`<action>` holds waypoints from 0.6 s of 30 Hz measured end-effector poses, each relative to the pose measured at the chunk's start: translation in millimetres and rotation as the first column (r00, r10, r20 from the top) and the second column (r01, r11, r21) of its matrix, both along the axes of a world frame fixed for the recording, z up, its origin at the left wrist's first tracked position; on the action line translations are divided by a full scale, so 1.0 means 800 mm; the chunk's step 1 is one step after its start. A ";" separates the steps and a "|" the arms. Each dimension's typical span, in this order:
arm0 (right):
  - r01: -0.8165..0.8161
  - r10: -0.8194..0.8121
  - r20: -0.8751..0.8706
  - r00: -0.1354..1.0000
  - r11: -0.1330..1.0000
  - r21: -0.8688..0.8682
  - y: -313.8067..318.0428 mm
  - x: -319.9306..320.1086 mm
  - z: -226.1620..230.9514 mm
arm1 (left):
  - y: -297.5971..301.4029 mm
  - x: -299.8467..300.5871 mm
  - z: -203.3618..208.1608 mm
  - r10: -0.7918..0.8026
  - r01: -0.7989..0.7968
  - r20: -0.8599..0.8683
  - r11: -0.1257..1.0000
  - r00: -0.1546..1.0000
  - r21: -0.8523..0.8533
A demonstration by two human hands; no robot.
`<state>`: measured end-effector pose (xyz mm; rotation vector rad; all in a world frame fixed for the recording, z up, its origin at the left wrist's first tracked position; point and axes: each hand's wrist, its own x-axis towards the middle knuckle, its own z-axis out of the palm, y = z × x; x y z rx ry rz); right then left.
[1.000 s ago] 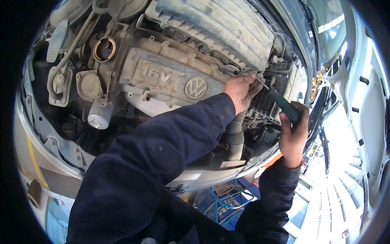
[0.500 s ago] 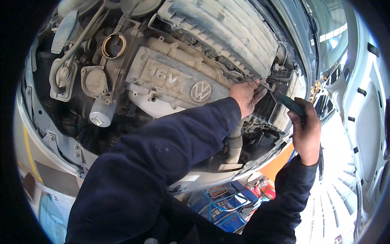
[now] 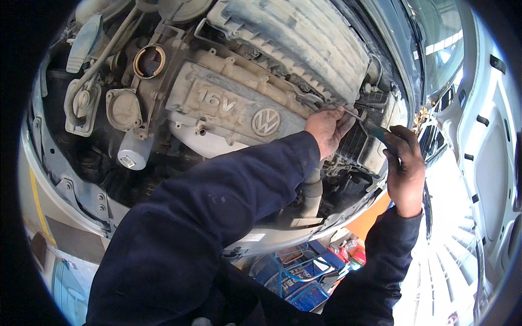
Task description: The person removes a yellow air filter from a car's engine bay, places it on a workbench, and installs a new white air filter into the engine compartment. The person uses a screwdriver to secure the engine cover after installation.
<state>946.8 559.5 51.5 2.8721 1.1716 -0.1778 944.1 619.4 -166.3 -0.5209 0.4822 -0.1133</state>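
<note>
My left hand (image 3: 325, 130) reaches across the engine to the right end of the ribbed engine cover (image 3: 293, 41). Its thumb and fingers are closed together there, and what lies between them is too small to make out. The metal shaft of a screwdriver (image 3: 373, 129) runs right up to those fingertips. My right hand (image 3: 405, 168) grips its dark green handle from the right, fingers bent over the top. Below the screwdriver sits a black ribbed box (image 3: 352, 144). The shaft's tip is hidden at the left fingers.
A dusty valve cover (image 3: 217, 103) fills the middle of the engine bay. To its left are a round open port (image 3: 149, 61) and a grey oil filter (image 3: 132, 152). A pale hose (image 3: 312, 195) runs down below my left wrist. The raised hood (image 3: 492, 157) stands at right.
My right hand has shifted slightly left and up, with its fingers rearranged on the screwdriver handle. My left hand stays at the same spot on the engine.
</note>
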 end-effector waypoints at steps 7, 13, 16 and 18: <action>-0.096 0.099 0.049 0.994 0.993 -0.063 0.011 0.006 0.001 | -0.005 0.001 -0.006 0.027 -0.027 0.014 0.999 1.000 -0.044; -0.058 0.058 0.003 0.998 0.998 -0.020 0.004 0.005 0.004 | -0.004 0.002 -0.008 0.002 -0.002 -0.003 1.000 1.000 -0.027; -0.038 0.039 0.011 0.999 0.999 -0.029 0.003 0.004 0.005 | -0.005 0.002 -0.008 -0.017 0.017 -0.014 0.999 1.000 -0.027; 0.072 -0.072 -0.015 0.997 0.997 0.021 0.008 0.001 0.001 | -0.005 0.003 -0.011 -0.014 0.013 -0.013 1.000 1.000 -0.026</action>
